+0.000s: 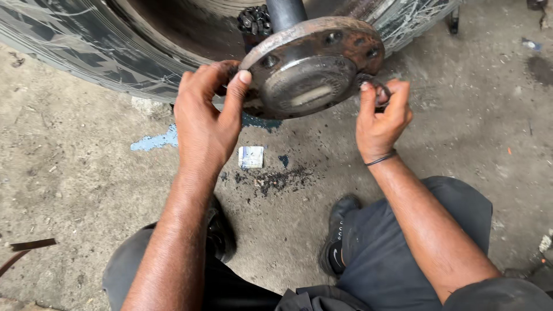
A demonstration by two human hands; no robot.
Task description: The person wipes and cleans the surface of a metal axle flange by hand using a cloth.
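A rusty round axle flange (pixel 314 66) with bolt holes around its rim sticks out from the hub of a large tyre (pixel 86 46). My left hand (pixel 207 115) grips the flange's left edge, thumb on its face. My right hand (pixel 383 118) is at the flange's right edge, its fingers pinching a small dark metal piece (pixel 381 91) against the rim. A dark shaft (pixel 286 12) rises behind the flange.
Cracked concrete floor with a blue paint patch (pixel 154 140), a small white and blue packet (pixel 251 156) and dark greasy grit (pixel 279 178). My knees and black shoes (pixel 340 236) are below. A cluster of dark nuts (pixel 255 20) sits by the shaft.
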